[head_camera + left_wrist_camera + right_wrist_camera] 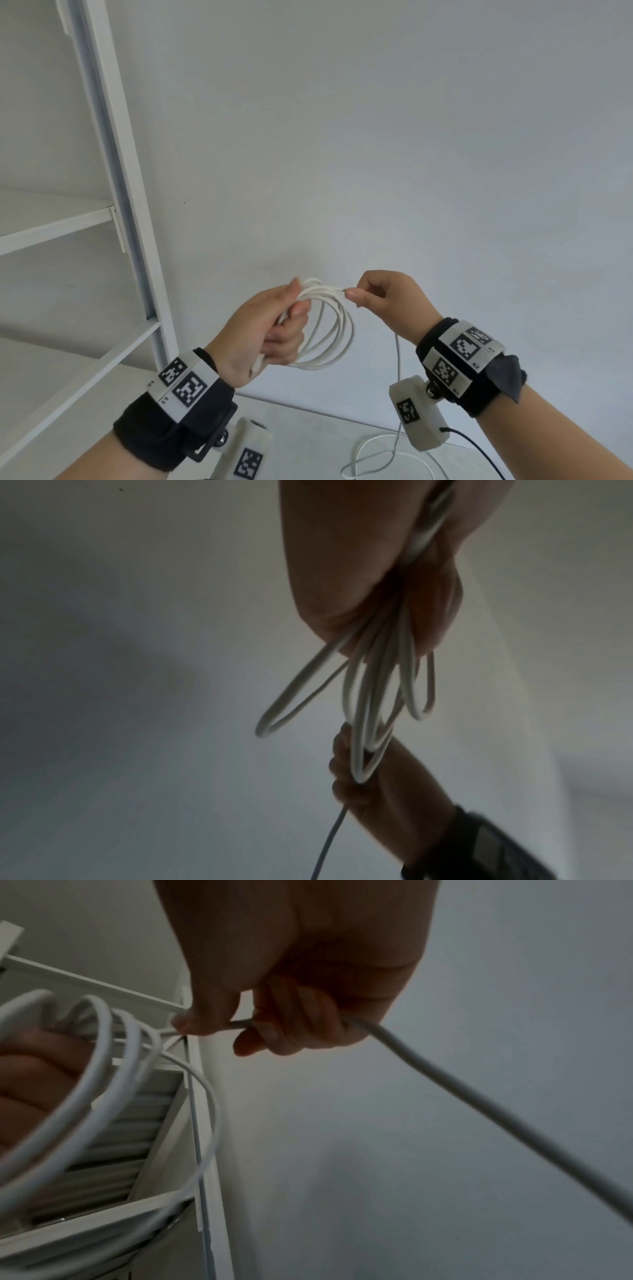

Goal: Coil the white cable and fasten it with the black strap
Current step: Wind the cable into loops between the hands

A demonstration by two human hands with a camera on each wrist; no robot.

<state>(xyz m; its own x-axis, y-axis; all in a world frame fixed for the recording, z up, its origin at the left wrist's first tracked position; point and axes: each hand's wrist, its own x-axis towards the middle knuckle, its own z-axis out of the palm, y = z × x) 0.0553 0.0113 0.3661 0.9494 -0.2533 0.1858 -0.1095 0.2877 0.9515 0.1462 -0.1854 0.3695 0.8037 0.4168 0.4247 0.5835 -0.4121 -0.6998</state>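
My left hand (274,329) grips several loops of the white cable (334,325) in the air before a white wall; the loops (373,696) fan out below its fingers in the left wrist view. My right hand (383,298) pinches the cable just right of the coil, thumb and curled fingers (284,1031) closed round the strand. From that hand the loose cable (479,1096) hangs down to the table, where its tail (380,452) lies in slack curves. No black strap shows in any view.
A white shelving unit (113,212) stands at the left against the wall, its post close to my left hand. The grey table (308,438) lies below. A thin black wire (479,448) runs from the right wrist camera.
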